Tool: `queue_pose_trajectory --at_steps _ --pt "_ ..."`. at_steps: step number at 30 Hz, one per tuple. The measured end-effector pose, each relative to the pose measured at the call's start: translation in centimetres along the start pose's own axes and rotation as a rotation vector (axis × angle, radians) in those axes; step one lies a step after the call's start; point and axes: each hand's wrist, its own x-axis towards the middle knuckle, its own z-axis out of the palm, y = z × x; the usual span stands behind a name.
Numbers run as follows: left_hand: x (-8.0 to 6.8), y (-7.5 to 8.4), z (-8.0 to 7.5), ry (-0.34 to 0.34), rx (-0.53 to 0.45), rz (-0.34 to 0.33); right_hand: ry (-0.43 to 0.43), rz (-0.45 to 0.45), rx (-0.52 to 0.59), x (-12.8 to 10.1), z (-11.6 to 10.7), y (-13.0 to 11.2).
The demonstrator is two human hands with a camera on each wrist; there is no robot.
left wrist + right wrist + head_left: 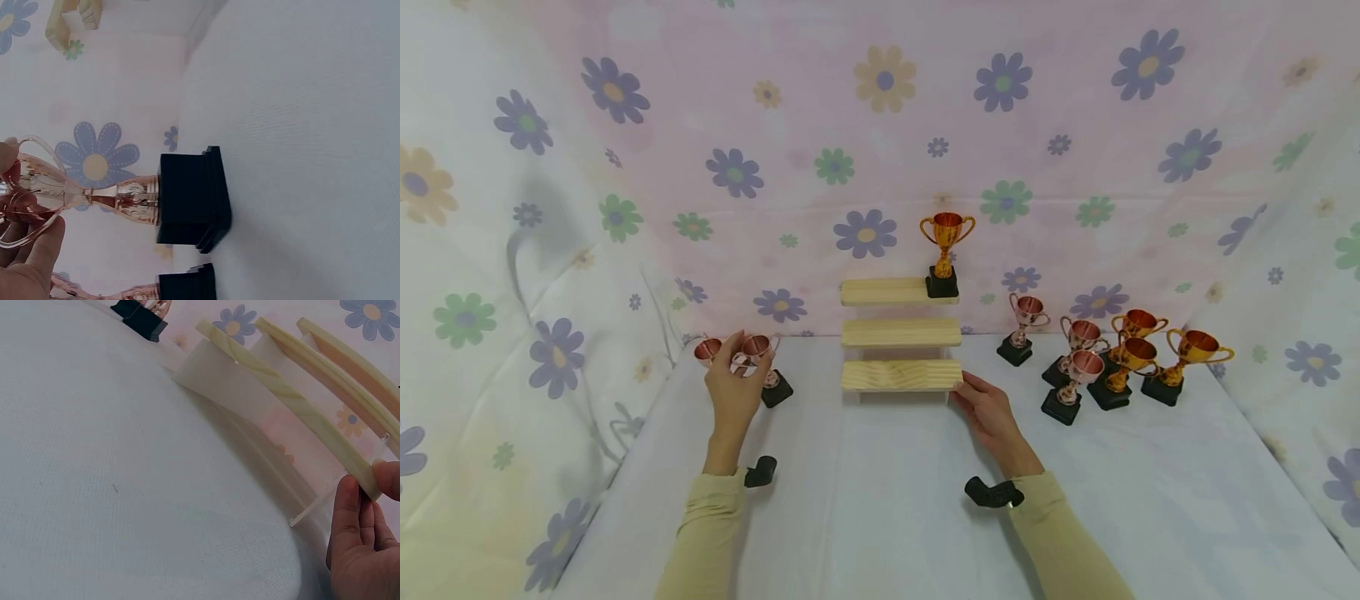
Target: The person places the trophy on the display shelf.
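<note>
My left hand (pixel 733 400) grips a rose-gold trophy cup (pixel 757 345) by its bowl and handle, at the left of the table. In the left wrist view, its black square base (pixel 187 200) is close to the white cloth. My right hand (pixel 992 415) pinches the right end of the lowest board on a three-tier wooden display stand (pixel 901 377), with the thumb above and fingers below in the right wrist view. A gold trophy (pixel 946 242) stands upright at the right end of the top board. Bare wood shows on the two lower boards.
A second rose-gold trophy (pixel 706 350) stands left of my left hand, partly hidden by it. Right of the stand are several rose-gold trophies (pixel 1026 321) and gold trophies (pixel 1195 350), some overlapping. A flowered cloth backdrop (pixel 805 183) rises behind and beside the white-covered table (pixel 880 500).
</note>
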Motion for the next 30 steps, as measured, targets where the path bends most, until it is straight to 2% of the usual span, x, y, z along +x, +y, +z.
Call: queue_pose_trajectory --at_steps 9,16,20,24,27,30 --pt "-0.5 -1.0 0.5 0.070 -0.152 -0.051 0.007 0.008 -0.004 -0.1 0.0 0.0" --pt "-0.9 -1.1 0.8 0.068 -0.315 -0.110 0.001 0.005 0.012 0.1 0.0 0.0" --pt "-1.2 -1.4 1.1 0.077 -0.341 -0.142 -0.006 0.001 0.017 0.1 -0.1 0.1" --pt "-1.6 0.0 1.0 0.043 -0.355 -0.131 0.006 0.008 0.019 0.2 -0.1 0.0" --pt "-2.1 1.6 0.8 0.008 -0.350 -0.120 0.008 0.009 0.022 0.2 -0.1 0.0" --pt "-2.4 2.3 0.9 -0.017 -0.356 -0.123 0.009 0.007 0.027 0.2 -0.2 0.0"
